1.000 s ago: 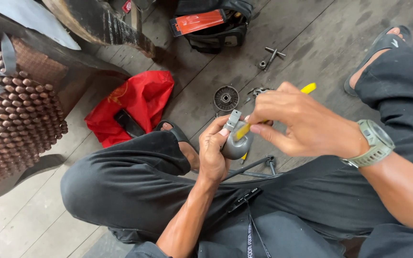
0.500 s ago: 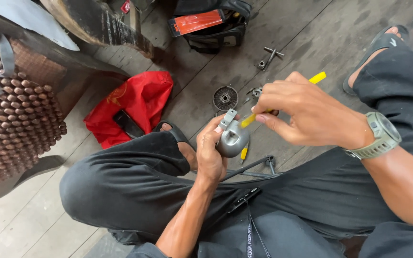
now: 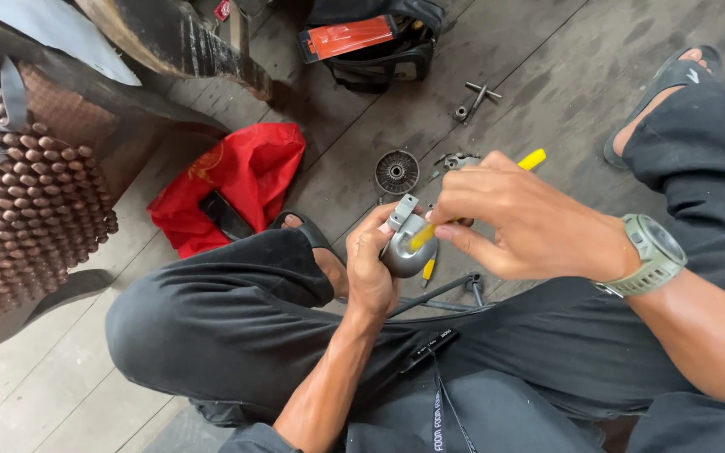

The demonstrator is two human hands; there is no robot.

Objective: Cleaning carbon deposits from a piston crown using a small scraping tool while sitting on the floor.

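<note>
Left hand (image 3: 371, 264): closed around the rounded grey metal housing (image 3: 404, 252), which is held over the lap so that its open end is presented to the tool.
Right hand (image 3: 522, 222): fingers pinched on the yellow-handled tool (image 3: 532, 158), whose tip is angled into the housing.
Loose parts: a round slotted disc (image 3: 397, 171) and a cross wrench (image 3: 476, 99) are laid far on the plank floor (image 3: 547, 75), within reach.
Red bag (image 3: 237, 180): left, set aside.

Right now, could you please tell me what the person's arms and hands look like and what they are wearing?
Both forearms are bare, with no sleeves or gloves in view. The left hand has no ring or band. Behind the right hand, the wrist carries a chunky watch with an olive-green strap and case and a dark round face.
</note>
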